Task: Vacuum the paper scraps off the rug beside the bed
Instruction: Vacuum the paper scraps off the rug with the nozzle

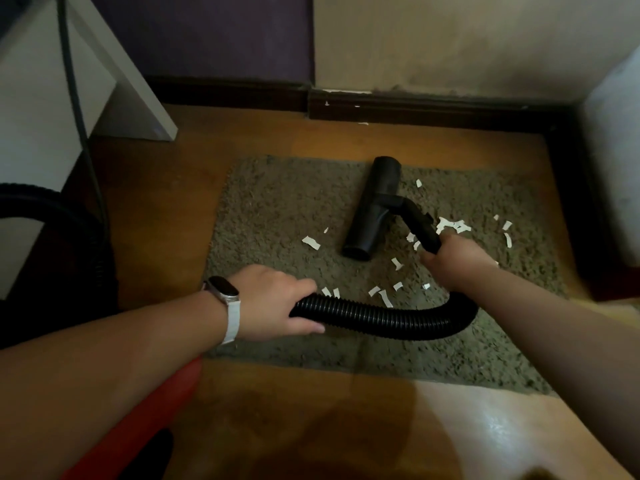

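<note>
1. A shaggy grey-brown rug (277, 209) lies on a wooden floor (311, 427); every place below is given from this rug.
2. A black vacuum nozzle (375, 207) rests on the rug's middle, its long head running from the far edge toward the near edge.
3. The person's right hand (453, 263) is closed around the rigid black tube just right of the nozzle, over the rug's right half.
4. The left hand (273, 299) is wrapped around the ribbed black hose (381, 315), which curves low across the rug's near half between the two hands. A pale-strapped watch (225, 299) sits on that wrist.
5. White paper scraps (450, 225) lie scattered on the rug, mostly right of and nearer than the nozzle (one larger piece lies to its left).
6. The rug's left and far parts are bare pile.
7. Beyond the far edge, a strip of bare floor meets a dark skirting board (415, 105).
8. Off the left edge stands pale furniture (52, 98); more hose loops there.
9. Off the right edge, a dark frame and pale bedding (613, 161) crowd close.
10. Open floor lies before the near edge, with a red object (145, 420) at its left.
</note>
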Demonstrator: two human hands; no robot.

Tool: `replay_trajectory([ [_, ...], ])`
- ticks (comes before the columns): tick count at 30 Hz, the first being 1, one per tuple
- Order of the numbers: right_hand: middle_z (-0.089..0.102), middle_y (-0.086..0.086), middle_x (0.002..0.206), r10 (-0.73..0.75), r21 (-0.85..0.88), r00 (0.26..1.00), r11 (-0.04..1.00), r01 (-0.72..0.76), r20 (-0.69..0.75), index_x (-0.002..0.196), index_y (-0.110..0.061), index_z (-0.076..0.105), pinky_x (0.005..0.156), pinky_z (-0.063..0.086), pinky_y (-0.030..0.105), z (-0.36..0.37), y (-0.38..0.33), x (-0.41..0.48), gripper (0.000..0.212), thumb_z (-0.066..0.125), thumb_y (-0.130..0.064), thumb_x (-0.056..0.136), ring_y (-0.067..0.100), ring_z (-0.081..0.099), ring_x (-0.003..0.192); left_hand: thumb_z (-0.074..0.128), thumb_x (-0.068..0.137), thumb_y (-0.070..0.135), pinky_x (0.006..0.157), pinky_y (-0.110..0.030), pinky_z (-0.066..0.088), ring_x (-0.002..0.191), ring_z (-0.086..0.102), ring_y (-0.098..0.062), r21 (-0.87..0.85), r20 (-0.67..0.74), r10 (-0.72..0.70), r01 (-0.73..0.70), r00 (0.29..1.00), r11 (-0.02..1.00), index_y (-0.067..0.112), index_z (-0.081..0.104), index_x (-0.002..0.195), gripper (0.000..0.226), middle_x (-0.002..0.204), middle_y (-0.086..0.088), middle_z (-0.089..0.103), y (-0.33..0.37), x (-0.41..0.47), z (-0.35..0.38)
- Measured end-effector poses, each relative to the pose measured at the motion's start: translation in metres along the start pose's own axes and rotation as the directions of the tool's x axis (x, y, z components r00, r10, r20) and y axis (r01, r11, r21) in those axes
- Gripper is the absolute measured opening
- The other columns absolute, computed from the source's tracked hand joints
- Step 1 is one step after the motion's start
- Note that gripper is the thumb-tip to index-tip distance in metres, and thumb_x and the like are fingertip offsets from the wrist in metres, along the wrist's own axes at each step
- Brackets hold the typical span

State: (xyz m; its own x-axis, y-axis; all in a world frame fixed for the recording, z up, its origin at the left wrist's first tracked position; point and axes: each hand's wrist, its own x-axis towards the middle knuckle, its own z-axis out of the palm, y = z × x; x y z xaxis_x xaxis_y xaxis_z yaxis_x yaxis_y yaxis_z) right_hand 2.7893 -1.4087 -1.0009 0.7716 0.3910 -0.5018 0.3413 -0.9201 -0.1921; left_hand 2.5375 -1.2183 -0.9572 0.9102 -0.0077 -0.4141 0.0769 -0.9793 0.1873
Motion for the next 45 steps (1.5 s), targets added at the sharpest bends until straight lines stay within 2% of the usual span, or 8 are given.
replay_trajectory([
  [6,0.060,0.003,0.085,-0.132,0.018,0.991,0.991,0.132,0.004,0.112,-0.016,0.055,0.059,0.043,0.031,0.000,0.000,0.000,0.029,0.054,-0.038,0.094,0.021,0.059,0.070,0.028,0.084,0.080,0.066,-0.029,0.050,0.083,0.058,-0.008,-0.017,-0.139,-0.161,0.160,0.977,0.987,0.035,0.045,0.108,0.053,0.094,0.015,0.057,0.028,-0.020,0.013],
  [12,0.058,-0.002,0.077,-0.357,-0.031,0.931,0.932,0.360,0.078,0.110,-0.024,0.053,0.061,0.046,0.032,0.005,-0.024,-0.004,0.021,0.055,-0.037,0.094,0.022,0.060,0.069,0.037,0.076,0.085,0.043,-0.021,0.036,0.052,0.053,-0.007,0.034,-0.350,-0.095,0.114,0.932,0.993,0.031,0.049,0.076,0.055,0.062,0.016,0.048,0.030,-0.029,0.024],
  [18,0.060,-0.001,0.082,-0.478,-0.130,0.861,0.856,0.501,0.174,0.113,-0.021,0.055,0.064,0.051,0.033,0.024,-0.048,-0.014,0.029,0.054,-0.044,0.095,0.021,0.062,0.075,0.036,0.077,0.085,0.042,-0.022,0.037,0.050,0.048,-0.006,0.004,-0.324,-0.074,0.079,0.943,0.997,0.034,0.040,0.073,0.052,0.059,0.015,0.047,0.022,-0.043,0.040],
  [25,0.059,-0.002,0.083,-0.427,-0.177,0.889,0.874,0.453,0.169,0.123,-0.022,0.051,0.059,0.045,0.031,0.028,-0.046,-0.024,0.039,0.045,-0.052,0.099,0.020,0.061,0.076,0.038,0.078,0.084,0.041,-0.023,0.040,0.049,0.052,-0.007,0.010,-0.301,-0.034,0.038,0.953,0.999,0.031,0.049,0.072,0.055,0.058,0.014,0.051,0.014,-0.041,0.045],
  [30,0.057,-0.004,0.082,-0.296,-0.155,0.947,0.937,0.314,0.127,0.114,-0.023,0.055,0.061,0.044,0.030,0.016,-0.018,-0.028,0.033,0.050,-0.050,0.096,0.021,0.060,0.076,0.030,0.072,0.088,0.059,-0.027,0.047,0.070,0.058,-0.008,-0.003,-0.142,-0.086,0.086,0.986,0.996,0.033,0.050,0.089,0.061,0.076,0.013,0.055,0.013,-0.034,0.027],
  [35,0.060,-0.002,0.082,-0.193,-0.114,0.977,0.973,0.203,0.096,0.113,-0.028,0.056,0.065,0.049,0.032,0.010,0.008,-0.031,0.036,0.052,-0.057,0.092,0.019,0.061,0.073,0.024,0.069,0.090,0.066,-0.030,0.049,0.074,0.058,-0.008,-0.014,-0.122,-0.038,0.037,0.992,0.999,0.034,0.048,0.093,0.066,0.081,0.013,0.057,0.022,-0.022,0.027],
  [41,0.058,-0.002,0.079,-0.185,-0.113,0.980,0.975,0.192,0.071,0.111,-0.026,0.054,0.052,0.038,0.027,0.021,0.012,-0.041,0.031,0.051,-0.052,0.096,0.014,0.057,0.066,0.024,0.071,0.089,0.062,-0.027,0.048,0.072,0.057,-0.007,-0.001,-0.146,-0.009,0.009,0.989,1.000,0.034,0.049,0.090,0.063,0.079,0.013,0.057,0.019,-0.022,0.036],
  [45,0.060,-0.002,0.077,-0.280,-0.083,0.955,0.954,0.288,0.097,0.105,-0.029,0.053,0.055,0.044,0.029,0.027,0.008,-0.047,0.027,0.052,-0.053,0.094,0.017,0.061,0.067,0.025,0.073,0.089,0.060,-0.028,0.048,0.069,0.058,-0.007,0.008,-0.186,0.034,-0.033,0.982,0.999,0.033,0.046,0.085,0.060,0.075,0.014,0.056,0.021,-0.025,0.038],
])
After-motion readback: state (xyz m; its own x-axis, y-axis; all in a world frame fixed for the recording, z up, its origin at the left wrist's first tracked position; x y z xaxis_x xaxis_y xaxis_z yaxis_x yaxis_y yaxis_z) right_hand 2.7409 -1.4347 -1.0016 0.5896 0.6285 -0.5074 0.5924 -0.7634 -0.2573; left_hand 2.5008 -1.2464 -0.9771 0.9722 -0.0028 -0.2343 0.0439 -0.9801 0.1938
